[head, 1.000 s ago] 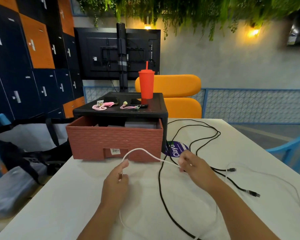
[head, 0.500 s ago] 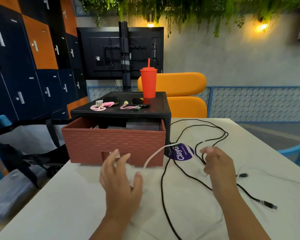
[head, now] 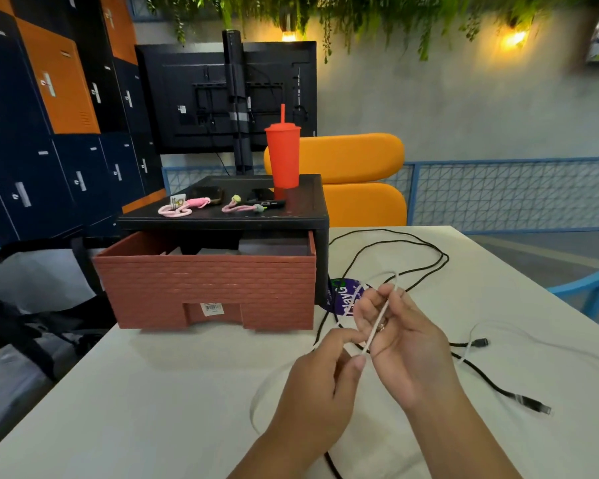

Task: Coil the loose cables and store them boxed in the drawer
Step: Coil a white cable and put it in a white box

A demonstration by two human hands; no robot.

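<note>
Navy and orange lockers (head: pixel 49 133) off the left edge of the worktop (head: pixel 153 392); screen (head: pixel 194 95) on a pole and orange chair (head: pixel 353 157) past its far edge. Grey wall (head: pixel 464 108) behind, blue mesh railing (head: pixel 498 195), hanging greenery (head: pixel 360 15), warm lamps (head: pixel 514 39).

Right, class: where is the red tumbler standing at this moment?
In the head view, the red tumbler stands upper centre on top of the black stand, behind and right of the pink cords, above the open drawer.

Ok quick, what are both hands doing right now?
Left hand: pinching the white cable between thumb and finger.
Right hand: fingers loosely curled round the same white cable.
</note>
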